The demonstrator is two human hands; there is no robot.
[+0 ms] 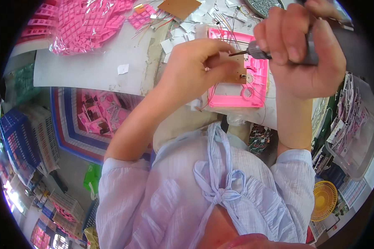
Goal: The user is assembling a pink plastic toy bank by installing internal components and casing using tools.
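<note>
My right hand (299, 45) is wrapped round a dark electric screwdriver (259, 50), whose thin bit points left. My left hand (197, 62) is at the bit's tip, thumb and forefinger curled on either side of it; anything small between them is too hidden to make out. Beneath these fingers lies a brown circuit board (236, 78), partly covered by the hand. It sits over an open pink plastic housing (258, 89) with moulded posts and a round ring. Thin wires (232, 35) rise from the housing's far side.
Bagged pink grid-like parts (87, 25) lie at the far left of the white table (91, 70). Paper scraps (189, 27) and another brown board (179, 7) are behind the housing. A round tray of screws (265, 6) stands far right. Below left, a striped bag (66, 124) holds pink parts.
</note>
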